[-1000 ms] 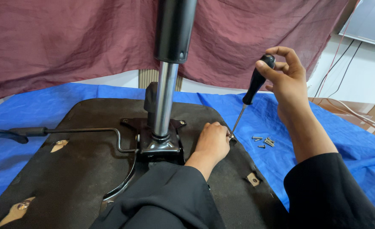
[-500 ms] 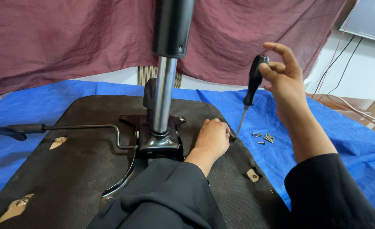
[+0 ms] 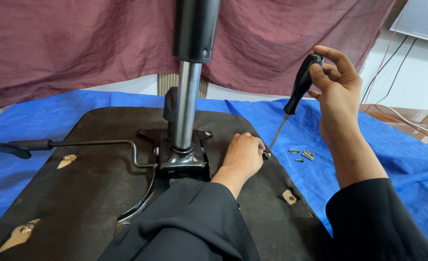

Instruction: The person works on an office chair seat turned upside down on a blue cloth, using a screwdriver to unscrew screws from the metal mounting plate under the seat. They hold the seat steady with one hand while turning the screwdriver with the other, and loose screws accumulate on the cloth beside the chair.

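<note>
On the blue tarp [image 3: 54,111] before you: one upturned chair seat base [image 3: 78,193], black fabric underside facing up, mounting plate [image 3: 182,157] fixed at its centre; gas-lift column [image 3: 187,106], chrome below and black sleeve above, standing upright from that plate; bent adjustment lever [image 3: 78,143] running left from the plate, its black grip past the seat's left edge.

Your right hand [image 3: 337,92]: raised to the right of the column, fingers curled loosely round the black handle of a screwdriver [image 3: 291,106], thumb on the handle's near side, forefinger arched over its top; grip partly open, not a full fist; shaft slanting down and left, tip at the seat's right edge.

Your left hand [image 3: 243,157]: resting knuckles-up on the seat, closed to a loose fist, fingertips pinched at a small screw [image 3: 267,154] just where the screwdriver tip meets it; whether the screw is seated in the seat cannot be told.

Loose screws [image 3: 303,154]: small cluster lying on the tarp just beside the seat's right edge, near the screwdriver tip.

Maroon cloth [image 3: 78,43] hanging behind; both your sleeves black.
</note>
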